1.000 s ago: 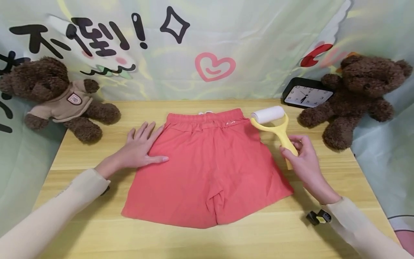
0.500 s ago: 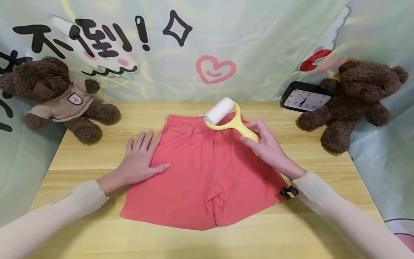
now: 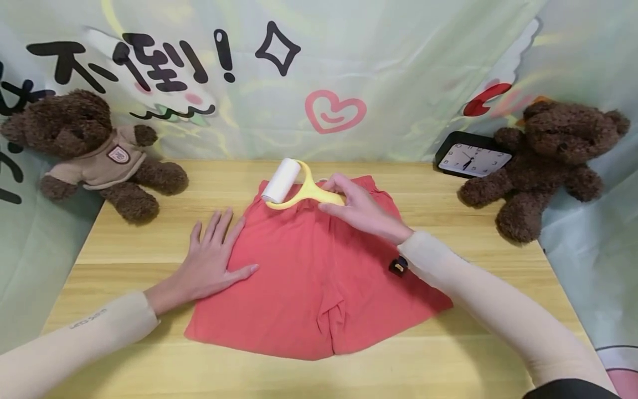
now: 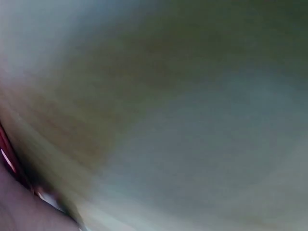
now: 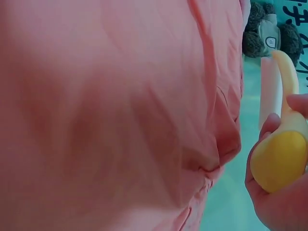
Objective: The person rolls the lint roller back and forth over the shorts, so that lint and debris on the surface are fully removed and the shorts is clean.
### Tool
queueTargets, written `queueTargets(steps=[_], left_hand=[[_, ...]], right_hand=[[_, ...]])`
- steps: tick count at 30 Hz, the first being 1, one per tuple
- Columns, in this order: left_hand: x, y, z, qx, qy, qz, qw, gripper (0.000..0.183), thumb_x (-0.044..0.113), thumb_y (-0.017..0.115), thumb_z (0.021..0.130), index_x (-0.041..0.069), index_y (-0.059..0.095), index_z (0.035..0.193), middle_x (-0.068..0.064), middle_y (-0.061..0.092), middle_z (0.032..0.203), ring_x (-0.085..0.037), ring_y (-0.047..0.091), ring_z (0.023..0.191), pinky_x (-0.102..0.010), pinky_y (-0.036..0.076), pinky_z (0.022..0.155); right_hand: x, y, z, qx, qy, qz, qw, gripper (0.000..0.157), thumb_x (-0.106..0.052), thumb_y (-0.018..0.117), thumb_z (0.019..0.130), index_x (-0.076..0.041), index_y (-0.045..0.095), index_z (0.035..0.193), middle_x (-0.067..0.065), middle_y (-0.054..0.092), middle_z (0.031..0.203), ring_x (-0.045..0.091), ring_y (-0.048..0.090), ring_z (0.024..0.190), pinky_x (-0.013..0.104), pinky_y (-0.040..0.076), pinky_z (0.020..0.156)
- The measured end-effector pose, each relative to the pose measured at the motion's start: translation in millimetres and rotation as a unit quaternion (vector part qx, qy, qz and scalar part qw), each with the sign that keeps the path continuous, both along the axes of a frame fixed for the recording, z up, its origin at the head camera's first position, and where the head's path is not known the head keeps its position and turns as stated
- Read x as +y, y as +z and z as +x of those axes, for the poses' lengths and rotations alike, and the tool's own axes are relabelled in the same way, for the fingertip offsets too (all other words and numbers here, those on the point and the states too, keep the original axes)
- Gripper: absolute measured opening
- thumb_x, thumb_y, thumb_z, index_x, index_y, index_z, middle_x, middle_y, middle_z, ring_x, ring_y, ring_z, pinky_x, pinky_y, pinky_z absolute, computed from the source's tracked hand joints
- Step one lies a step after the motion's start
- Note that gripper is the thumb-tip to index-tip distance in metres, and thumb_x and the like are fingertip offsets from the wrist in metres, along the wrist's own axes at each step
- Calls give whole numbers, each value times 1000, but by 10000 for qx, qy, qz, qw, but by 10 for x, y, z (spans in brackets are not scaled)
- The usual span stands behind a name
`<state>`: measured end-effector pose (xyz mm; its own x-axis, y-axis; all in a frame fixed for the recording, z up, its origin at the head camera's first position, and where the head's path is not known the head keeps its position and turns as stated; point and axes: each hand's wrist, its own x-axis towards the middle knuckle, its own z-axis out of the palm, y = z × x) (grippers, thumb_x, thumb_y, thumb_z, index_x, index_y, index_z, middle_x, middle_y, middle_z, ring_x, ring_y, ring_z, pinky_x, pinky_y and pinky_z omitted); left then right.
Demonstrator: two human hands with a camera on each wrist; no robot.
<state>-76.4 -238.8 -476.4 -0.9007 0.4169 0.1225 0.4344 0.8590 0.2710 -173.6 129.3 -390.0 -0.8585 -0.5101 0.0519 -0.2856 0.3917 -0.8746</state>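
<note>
The left hand (image 3: 211, 266) lies spread over the red shorts' (image 3: 281, 277) edge, mid-frame; the right hand (image 3: 363, 211) grips the roller (image 3: 310, 192), upper centre. Too light a left press could let rolling bunch the shorts.

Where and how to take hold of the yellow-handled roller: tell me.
Best by its yellow handle, coming from the person's right, where the right grip holds it. The handle runs out that way from the fork as a single stem, while the white roll sits at the far end and is probably best left free to turn.
</note>
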Motion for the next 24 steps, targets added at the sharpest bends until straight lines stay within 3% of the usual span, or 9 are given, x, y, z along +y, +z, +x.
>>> queueTargets(steps=[3, 6, 10, 24], left_hand=[[-1, -9, 12, -2, -8, -72, 10000, 107, 72, 67, 93, 12, 31, 173, -28, 22, 175, -51, 15, 161, -81, 9, 118], [3, -3, 17, -19, 17, -158, 9999, 107, 74, 66, 93, 13, 32, 174, -28, 22, 175, -51, 14, 161, -81, 9, 118], [11, 22, 28, -125, 66, -254, 9996, 108, 75, 64, 94, 15, 27, 175, -28, 19, 176, -52, 12, 162, -82, 7, 119], [-12, 44, 40, -158, 96, -361, 9992, 109, 76, 63, 94, 14, 26, 175, -30, 15, 176, -51, 11, 162, -82, 9, 118]], right_hand=[[-123, -6, -72, -81, 169, 47, 9998, 21, -14, 79, 102, -14, 62, 115, 0, 68, 134, 19, 63, 120, 40, 50, 85], [-235, -26, -133, -109, 304, 208, 9993, 21, -16, 79, 102, -17, 62, 116, 0, 70, 123, 22, 62, 99, 39, 47, 77], [-348, -81, -194, -108, 433, 469, 9979, 22, -19, 80, 103, -21, 63, 116, -1, 69, 109, 27, 49, 76, 38, 42, 67], [-453, -154, -284, 354, 796, 808, 9929, 18, -20, 79, 103, -20, 64, 113, 0, 67, 97, 27, 51, 73, 38, 44, 68]])
